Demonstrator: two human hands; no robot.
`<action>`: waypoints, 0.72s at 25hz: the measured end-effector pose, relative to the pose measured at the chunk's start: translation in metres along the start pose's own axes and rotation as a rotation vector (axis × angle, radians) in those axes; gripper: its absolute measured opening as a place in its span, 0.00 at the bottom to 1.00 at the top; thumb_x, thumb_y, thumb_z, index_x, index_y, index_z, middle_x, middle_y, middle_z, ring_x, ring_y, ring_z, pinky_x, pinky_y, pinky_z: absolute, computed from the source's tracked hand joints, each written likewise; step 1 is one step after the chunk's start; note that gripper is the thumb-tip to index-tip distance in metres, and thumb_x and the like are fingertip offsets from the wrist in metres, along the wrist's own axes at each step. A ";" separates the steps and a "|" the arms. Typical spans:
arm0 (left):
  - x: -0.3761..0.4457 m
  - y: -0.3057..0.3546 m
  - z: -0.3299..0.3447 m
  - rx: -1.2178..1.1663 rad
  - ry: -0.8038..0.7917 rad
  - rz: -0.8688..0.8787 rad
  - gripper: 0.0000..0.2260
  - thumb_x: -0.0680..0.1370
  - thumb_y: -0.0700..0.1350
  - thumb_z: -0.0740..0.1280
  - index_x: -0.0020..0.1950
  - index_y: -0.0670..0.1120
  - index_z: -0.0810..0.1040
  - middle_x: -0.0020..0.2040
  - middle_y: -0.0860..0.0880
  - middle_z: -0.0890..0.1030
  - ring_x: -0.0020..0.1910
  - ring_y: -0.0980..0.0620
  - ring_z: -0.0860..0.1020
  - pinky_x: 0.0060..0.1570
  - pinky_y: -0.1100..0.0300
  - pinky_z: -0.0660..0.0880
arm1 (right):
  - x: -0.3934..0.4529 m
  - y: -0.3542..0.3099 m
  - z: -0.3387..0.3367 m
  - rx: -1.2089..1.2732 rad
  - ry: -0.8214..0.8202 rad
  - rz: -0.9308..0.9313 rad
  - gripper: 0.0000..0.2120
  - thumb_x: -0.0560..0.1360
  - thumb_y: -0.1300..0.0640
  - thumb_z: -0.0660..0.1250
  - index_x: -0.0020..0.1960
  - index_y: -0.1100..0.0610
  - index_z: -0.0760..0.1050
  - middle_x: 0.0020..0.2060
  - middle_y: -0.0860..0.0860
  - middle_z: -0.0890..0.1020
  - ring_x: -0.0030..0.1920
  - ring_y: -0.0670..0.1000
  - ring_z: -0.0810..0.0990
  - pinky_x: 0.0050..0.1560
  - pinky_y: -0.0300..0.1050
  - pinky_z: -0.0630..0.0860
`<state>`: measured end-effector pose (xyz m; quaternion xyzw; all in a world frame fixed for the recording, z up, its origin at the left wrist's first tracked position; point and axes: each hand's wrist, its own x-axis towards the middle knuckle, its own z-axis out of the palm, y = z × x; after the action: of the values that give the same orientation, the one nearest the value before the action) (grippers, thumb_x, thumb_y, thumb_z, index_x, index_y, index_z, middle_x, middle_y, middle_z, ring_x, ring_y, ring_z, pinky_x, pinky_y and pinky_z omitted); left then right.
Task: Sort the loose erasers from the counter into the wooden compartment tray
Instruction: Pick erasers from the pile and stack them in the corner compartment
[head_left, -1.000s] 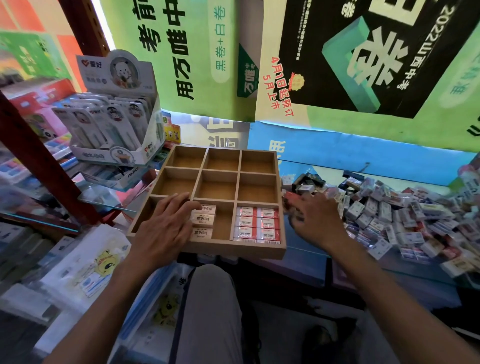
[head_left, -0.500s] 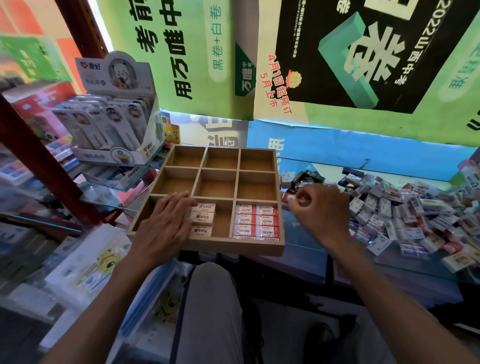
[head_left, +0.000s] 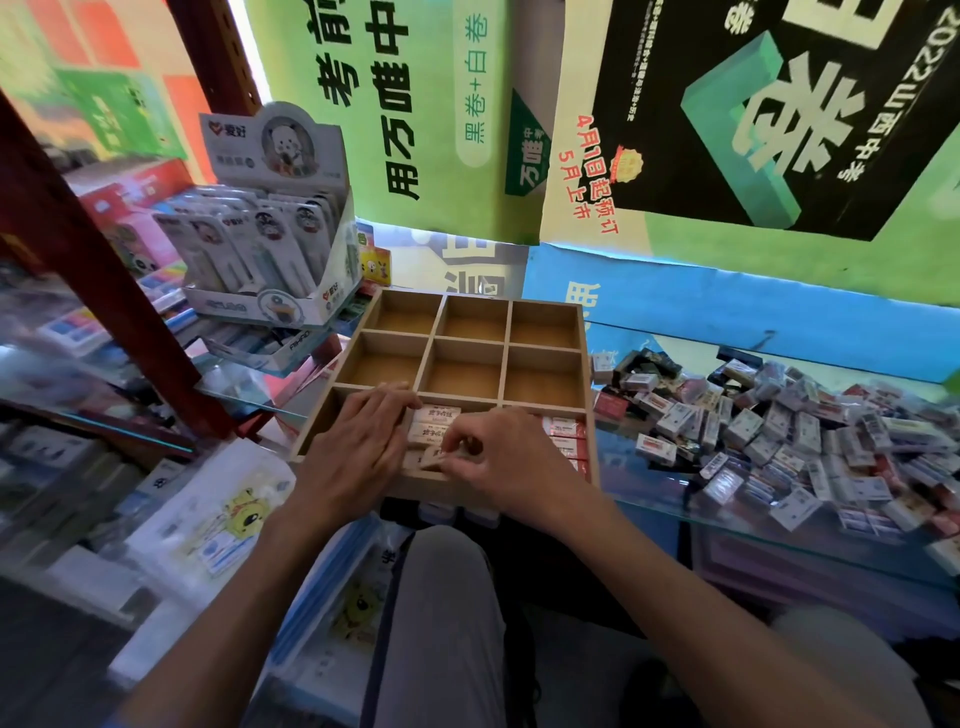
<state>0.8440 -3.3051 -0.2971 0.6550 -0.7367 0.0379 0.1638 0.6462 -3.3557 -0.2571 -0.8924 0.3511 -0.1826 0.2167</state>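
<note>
The wooden compartment tray (head_left: 584, 358) sits on the glass counter, three columns wide. Its two back rows hold nothing. Beige erasers (head_left: 435, 417) lie stacked in the near middle compartment, and red-and-white erasers (head_left: 566, 434) fill the near right one. My left hand (head_left: 358, 447) lies flat over the near left and middle compartments, fingers against the beige stack. My right hand (head_left: 498, 460) pinches a beige eraser (head_left: 434, 457) and holds it tilted at the near end of the middle compartment. A big pile of loose erasers (head_left: 779, 431) covers the counter to the right.
A display box of carded pens (head_left: 270, 249) stands left of the tray on a glass shelf. A red shelf post (head_left: 104, 280) slants across the left. Posters cover the wall behind. My knee (head_left: 441, 597) is below the counter edge (head_left: 727, 519). Packaged stationery (head_left: 208, 519) lies lower left.
My right hand has come from the loose pile leftward over the tray with a beige eraser and now holds it in the near middle compartment. My left hand stayed on the tray.
</note>
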 end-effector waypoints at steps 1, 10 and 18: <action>0.000 -0.001 0.001 -0.019 -0.007 -0.027 0.19 0.77 0.57 0.51 0.66 0.53 0.65 0.68 0.50 0.70 0.66 0.48 0.67 0.43 0.57 0.74 | 0.004 -0.001 0.003 -0.006 0.006 0.006 0.07 0.74 0.52 0.71 0.51 0.52 0.82 0.47 0.49 0.83 0.43 0.43 0.75 0.47 0.39 0.71; 0.001 -0.005 0.005 -0.016 -0.010 -0.049 0.19 0.78 0.57 0.48 0.66 0.53 0.65 0.70 0.51 0.68 0.68 0.49 0.65 0.44 0.60 0.74 | 0.011 -0.008 0.015 -0.170 -0.017 -0.020 0.12 0.77 0.52 0.62 0.47 0.52 0.84 0.42 0.51 0.84 0.43 0.52 0.78 0.52 0.51 0.74; 0.002 -0.009 0.009 0.106 -0.098 -0.027 0.28 0.75 0.58 0.47 0.71 0.48 0.65 0.73 0.47 0.67 0.71 0.47 0.64 0.46 0.63 0.71 | -0.014 -0.011 0.009 -0.232 -0.163 -0.011 0.18 0.79 0.39 0.57 0.58 0.48 0.77 0.52 0.47 0.79 0.55 0.50 0.71 0.61 0.53 0.59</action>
<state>0.8512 -3.3105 -0.3063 0.6737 -0.7319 0.0428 0.0930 0.6463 -3.3362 -0.2612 -0.9252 0.3463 -0.0691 0.1391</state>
